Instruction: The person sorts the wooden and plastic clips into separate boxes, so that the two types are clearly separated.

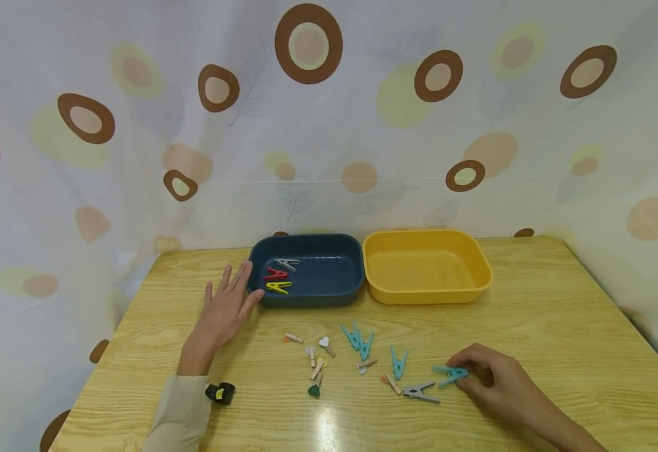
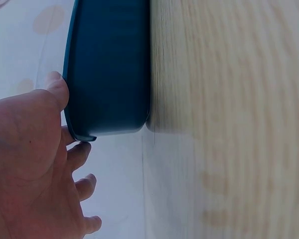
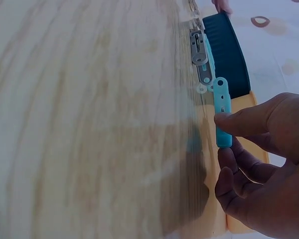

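Observation:
The left hand (image 1: 221, 317) rests at the left end of the dark blue tray (image 1: 306, 301), its fingers spread along the rim; in the left wrist view the thumb and a finger touch that rim. A grey, a red (image 1: 275, 274) and a yellow clothespin (image 1: 279, 287) lie inside. At the right, the right hand (image 1: 498, 383) pinches a light blue clothespin (image 3: 222, 107) between thumb and fingers. Beside it on the table lies a grey clothespin (image 1: 420, 392), with more light blue ones (image 1: 399, 363) further left.
A yellow tray (image 1: 427, 296) stands against the blue one's right side. Several small wooden clips, some with heart shapes (image 1: 314, 390), lie scattered on the wooden table (image 1: 272, 420). A patterned cloth (image 1: 329, 138) hangs behind. A black strap with a small device sits at the left wrist.

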Motion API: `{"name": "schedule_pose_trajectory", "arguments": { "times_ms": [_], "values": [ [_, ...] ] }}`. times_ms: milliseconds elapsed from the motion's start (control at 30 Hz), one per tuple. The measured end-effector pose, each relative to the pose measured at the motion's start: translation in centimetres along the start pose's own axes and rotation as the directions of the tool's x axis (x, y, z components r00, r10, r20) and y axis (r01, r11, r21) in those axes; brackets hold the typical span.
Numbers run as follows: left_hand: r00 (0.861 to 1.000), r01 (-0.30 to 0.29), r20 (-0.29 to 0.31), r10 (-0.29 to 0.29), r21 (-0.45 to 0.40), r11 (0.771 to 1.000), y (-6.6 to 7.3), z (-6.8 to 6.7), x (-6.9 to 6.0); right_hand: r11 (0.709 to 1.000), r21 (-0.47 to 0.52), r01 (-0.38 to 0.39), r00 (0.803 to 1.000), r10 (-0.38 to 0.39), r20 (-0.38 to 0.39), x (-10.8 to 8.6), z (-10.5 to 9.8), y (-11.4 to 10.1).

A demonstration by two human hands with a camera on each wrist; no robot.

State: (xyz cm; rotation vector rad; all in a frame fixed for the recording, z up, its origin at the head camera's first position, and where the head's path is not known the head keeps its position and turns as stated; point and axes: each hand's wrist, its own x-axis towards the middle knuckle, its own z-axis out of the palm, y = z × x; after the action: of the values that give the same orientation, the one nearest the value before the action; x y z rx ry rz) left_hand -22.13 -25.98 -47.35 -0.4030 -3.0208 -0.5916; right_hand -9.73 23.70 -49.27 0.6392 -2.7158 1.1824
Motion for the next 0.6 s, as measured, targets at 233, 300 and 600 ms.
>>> {"name": "schedule_pose_trajectory", "arguments": {
  "times_ms": [233, 300, 600],
  "values": [
    [1.000, -0.003, -0.003, 0.003, -0.008, 1.000, 0.0, 0.0, -0.1, 0.997, 0.038, 0.060, 0.998, -0.059, -0.025, 0.7, 0.4, -0.4],
    [1.000, -0.003, -0.003, 0.003, -0.004, 1.000, -0.1, 0.1, -0.1, 0.996, 0.050, 0.073, 0.997, -0.071, -0.028, 0.9, 0.5, -0.5],
    [1.000, -0.004, -0.010, 0.004, -0.006, 1.000, 0.0, 0.0, 0.0, 0.995, 0.063, 0.072, 0.997, -0.070, -0.030, 1.8, 1.0, -1.3]
  ]
}}
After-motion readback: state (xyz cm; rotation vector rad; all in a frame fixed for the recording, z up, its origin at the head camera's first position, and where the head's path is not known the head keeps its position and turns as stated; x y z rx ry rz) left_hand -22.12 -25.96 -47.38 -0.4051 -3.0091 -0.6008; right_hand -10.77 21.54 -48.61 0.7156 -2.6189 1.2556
